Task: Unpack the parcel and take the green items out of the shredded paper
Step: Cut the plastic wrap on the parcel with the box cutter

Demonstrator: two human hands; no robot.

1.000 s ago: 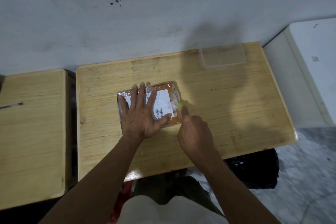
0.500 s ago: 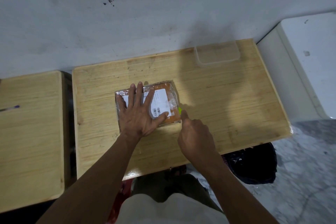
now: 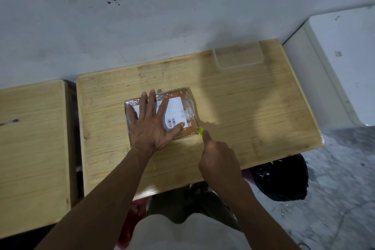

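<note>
A brown parcel (image 3: 187, 107) wrapped in clear tape, with a white barcode label, lies flat in the middle of the wooden table (image 3: 253, 111). My left hand (image 3: 151, 126) presses on top of it with fingers spread flat. My right hand (image 3: 218, 160) grips a small tool with a bright green tip (image 3: 200, 131), forefinger laid along it. The green tip touches the parcel's near right corner. The parcel's contents are hidden.
A clear plastic container (image 3: 238, 58) stands at the table's far edge by the wall. A second wooden table (image 3: 32, 148) at the left carries a pen (image 3: 10, 122). A white unit (image 3: 345, 63) stands at the right, a black bag (image 3: 282, 180) on the floor.
My right hand with the green tool has slid along the parcel's right edge toward me, from mid-edge to the near right corner. The left hand stays pressed on the parcel.
</note>
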